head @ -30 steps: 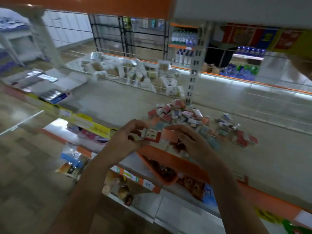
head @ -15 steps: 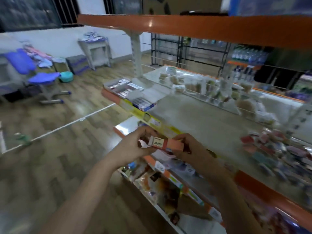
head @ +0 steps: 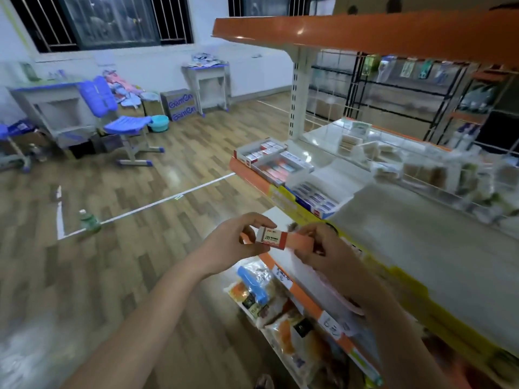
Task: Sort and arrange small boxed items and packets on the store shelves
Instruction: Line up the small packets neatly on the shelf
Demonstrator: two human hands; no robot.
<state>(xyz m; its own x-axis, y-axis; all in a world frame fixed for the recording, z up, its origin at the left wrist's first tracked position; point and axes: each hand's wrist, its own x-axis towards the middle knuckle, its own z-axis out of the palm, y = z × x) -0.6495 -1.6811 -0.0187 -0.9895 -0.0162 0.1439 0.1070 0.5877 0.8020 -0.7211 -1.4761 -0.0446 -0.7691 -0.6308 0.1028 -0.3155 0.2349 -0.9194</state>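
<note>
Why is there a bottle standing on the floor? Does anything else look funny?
Yes, a green bottle stands alone on the wooden floor by the white tape line, far from any shelf. Nothing else stands out; both hands hold small eraser boxes.

You have a single view, from the wide-angle camera on your head, looking forward and down along your forearms. Your left hand (head: pixel 233 242) and right hand (head: pixel 323 248) sit close, low in the centre. The grey store shelf with the orange and yellow front edge (head: pixel 421 248) runs near on the right; the brown wood-plank floor (head: pixel 112 220) and the dark barred window (head: pixel 112 21) lie farther off to the left. Straight lines bend near the borders.
</note>
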